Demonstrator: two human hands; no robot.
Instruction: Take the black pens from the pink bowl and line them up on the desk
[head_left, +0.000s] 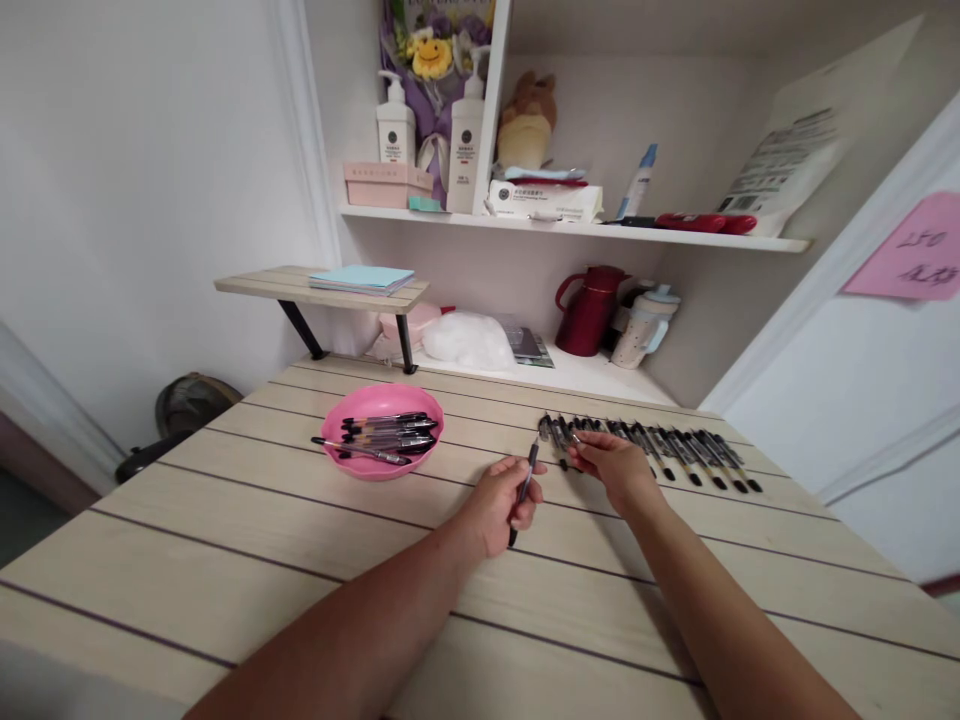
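Note:
My left hand [499,505] is closed around a pen [528,472] with a dark grip, held upright at a slight tilt, its thin tip pointing up. Just right of it, my right hand [619,468] has thumb and forefinger pinched together. A small, shiny bit shows at those fingertips, too small to name. Behind and beside the right hand lies a row of several black-ended pens [691,456], side by side on the wooden table [300,580]. To the left sits a pink bowl [352,402] with several pens [390,436] in it, one reaching over the rim.
A small raised wooden shelf [262,283] with blue paper [364,278] stands at the back left. Behind the table are a white plastic bag [469,340], a red jug [590,312] and a pale cup [643,328]. A white shelf [465,222] above holds bottles and boxes.

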